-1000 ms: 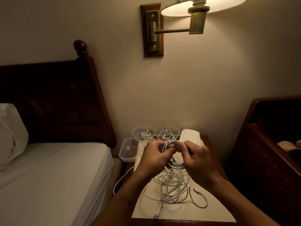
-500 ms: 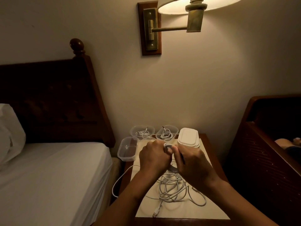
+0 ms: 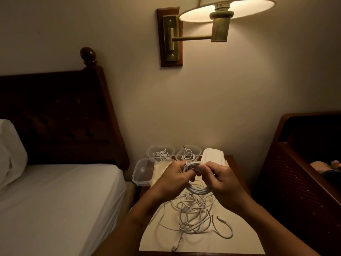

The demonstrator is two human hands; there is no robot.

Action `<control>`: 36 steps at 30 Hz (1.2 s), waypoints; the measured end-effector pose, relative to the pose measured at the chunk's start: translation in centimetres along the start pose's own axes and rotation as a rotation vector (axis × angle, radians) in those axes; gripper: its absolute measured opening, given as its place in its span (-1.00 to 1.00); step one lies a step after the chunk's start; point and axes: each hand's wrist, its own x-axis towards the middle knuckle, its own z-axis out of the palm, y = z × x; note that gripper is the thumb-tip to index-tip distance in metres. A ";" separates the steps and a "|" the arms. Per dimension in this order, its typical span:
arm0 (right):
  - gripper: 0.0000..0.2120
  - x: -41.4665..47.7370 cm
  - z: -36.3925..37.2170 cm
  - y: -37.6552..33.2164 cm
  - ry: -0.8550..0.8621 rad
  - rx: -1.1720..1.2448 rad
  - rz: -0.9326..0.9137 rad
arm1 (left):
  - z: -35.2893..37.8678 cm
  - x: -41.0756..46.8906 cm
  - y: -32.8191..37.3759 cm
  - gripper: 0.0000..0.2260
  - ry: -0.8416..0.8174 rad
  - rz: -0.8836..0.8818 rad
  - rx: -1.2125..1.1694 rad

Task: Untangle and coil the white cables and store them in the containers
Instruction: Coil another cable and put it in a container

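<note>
**Both hands and the cable coil.** The left hand (image 3: 173, 179) and the right hand (image 3: 224, 182) meet above the far half of the table (image 3: 231, 161). Each grips the same white cable coil (image 3: 196, 189). The left hand's fingers are curled round the top of the coil, and several turns pass over them. The right hand pinches the top of the coil from the other side, with thumb and fingers bent. The lower arc of the coil hangs beneath both hands, above the table. A thin dark item shows at the right hand's fingers; what it is cannot be told.

A tangle of loose cables (image 3: 195, 213) lies on the middle of the table, its loops crossing one another on a white sheet (image 3: 230, 244) that covers the table top. One plug (image 3: 174, 248) of the tangle lies at the table's near edge. Another cable end (image 3: 220, 218) lies toward the table's right side.

At the table's far edge stand the far-left container (image 3: 150, 151) and the far-right container (image 3: 198, 149). Both are clear, and each has a small coiled cable inside. A third container (image 3: 135, 177), also clear, sits at the table's left edge. A stack of white lids (image 3: 212, 157) stands at the table's far right, just beside the far-right container.

A bed (image 3: 55, 200) lies to the left of the table, and a lit wall lamp (image 3: 221, 15) is mounted above the table.
</note>
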 end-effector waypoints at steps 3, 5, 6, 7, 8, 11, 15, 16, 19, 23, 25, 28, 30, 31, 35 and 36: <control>-0.76 0.2 0.0 -0.1 0.004 0.041 0.020 | -0.9 -0.5 0.2 -0.85 -0.110 -0.013 -0.218; -0.74 0.3 -0.2 -0.4 0.019 0.105 0.047 | -1.5 -0.8 0.1 -0.76 -0.183 -0.027 -0.458; -0.73 0.4 -0.4 -0.5 0.021 0.160 0.064 | -1.8 -0.9 0.1 -0.73 -0.211 -0.031 -0.568; -0.72 0.4 -0.5 -0.8 0.022 0.222 0.084 | -2.0 -1.0 -0.1 -0.71 -0.229 -0.035 -0.639; -0.72 0.5 -0.6 -1.0 0.023 0.285 0.111 | -2.1 -1.0 -0.1 -0.71 -0.249 -0.034 -0.672; -0.75 0.7 -1.0 -1.7 -0.023 0.361 0.171 | -2.6 -1.1 -0.6 -0.73 -0.298 -0.030 -0.686; -0.88 0.6 -1.8 -1.2 -0.257 0.197 0.189 | -3.7 -1.0 -1.1 -0.75 -0.263 -0.079 -0.558; -0.91 0.5 -2.1 -1.1 -0.312 0.126 0.195 | -3.9 -1.0 -1.1 -0.76 -0.251 -0.076 -0.480; -0.89 0.2 -2.8 -0.7 -0.370 -0.269 0.168 | -4.3 -1.4 -0.7 -0.80 -0.241 -0.034 -0.187; -0.76 0.1 -2.3 -1.6 -0.366 -0.692 0.156 | -3.7 -1.3 -0.4 -0.81 -0.180 -0.042 0.047; -0.79 0.1 -2.0 -2.0 -0.363 -0.758 0.187 | -3.3 -1.1 -0.4 -0.82 -0.086 -0.024 0.234; -0.58 0.3 -2.1 -1.6 -0.350 -0.654 0.183 | -3.1 -1.4 -0.4 -0.84 0.028 0.103 0.663; -0.48 0.3 -2.5 -1.1 -0.358 -0.448 0.218 | -3.4 -1.8 -0.6 -0.83 0.075 0.172 0.805; -0.51 0.3 -2.7 -0.9 -0.358 -0.354 0.227 | -3.6 -2.0 -0.9 -0.83 0.094 0.197 0.830; -0.82 0.3 -3.5 -0.1 -0.371 -0.230 0.163 | -4.3 -2.7 -1.9 -0.75 0.166 0.277 0.822; -0.81 0.3 -3.6 0.0 -0.383 -0.221 0.164 | -4.2 -2.9 -2.1 -0.73 0.178 0.287 0.818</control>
